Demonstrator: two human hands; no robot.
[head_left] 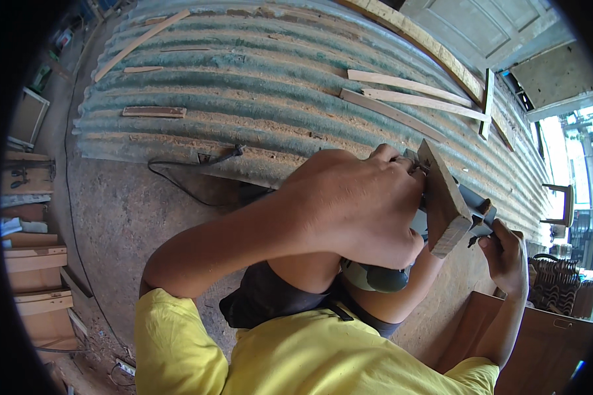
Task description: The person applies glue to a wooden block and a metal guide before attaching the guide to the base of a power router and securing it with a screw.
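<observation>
My left hand (369, 204) is closed, fingers curled around a power tool (385, 279) held over my thighs. The tool's rounded dark-green end shows below the hand; most of its body is hidden. Against the far side of this hand stands a short, thick wooden block (445, 204), tilted, its sawn end toward me. Beyond the block, a grey metal plate (471, 203) with dark fittings juts out to the right. My right hand (505, 255) pinches the outer end of that plate between thumb and fingers.
A corrugated sheet (244, 99) strewn with sawdust lies ahead, bearing several wooden strips (408, 89) and a short wood piece (154, 112). A black cable (178, 181) loops at its near edge. Wooden drawers (39, 276) stand left; a brown cabinet panel (540, 342) is at right.
</observation>
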